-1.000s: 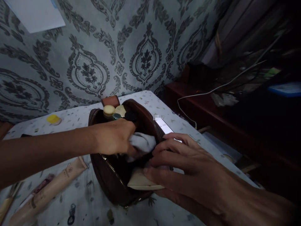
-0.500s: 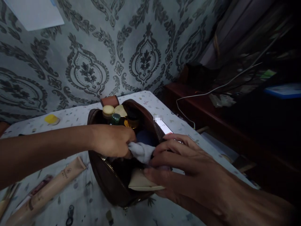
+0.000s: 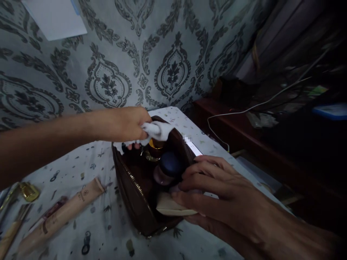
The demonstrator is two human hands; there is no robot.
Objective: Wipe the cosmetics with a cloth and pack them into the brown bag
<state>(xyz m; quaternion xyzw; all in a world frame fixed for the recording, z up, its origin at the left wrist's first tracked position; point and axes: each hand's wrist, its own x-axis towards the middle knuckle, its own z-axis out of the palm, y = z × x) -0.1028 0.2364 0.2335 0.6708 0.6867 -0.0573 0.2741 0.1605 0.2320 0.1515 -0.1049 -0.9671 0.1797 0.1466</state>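
A brown zippered toiletry bag stands unzipped on the patterned cloth. My left hand is closed round a bunched white cloth, over the far side of the bag's mouth. My right hand grips the bag's near right side, its fingers reaching over the rim. Under those fingers lies a cream pouch-like item. Inside the bag, between the hands, are a jar with a dark blue lid and an amber and gold bottle. The cloth and left hand hide the bag's far end.
A beige tube, a small gold bottle and brushes lie to the left. A lit phone sits just beyond the bag's right side. Behind is a patterned wall; a white cable runs along the dark red furniture.
My left hand has lifted the white cloth up and away from the bag's middle toward its far rim, uncovering the blue-lidded jar. My right hand keeps its place on the bag.
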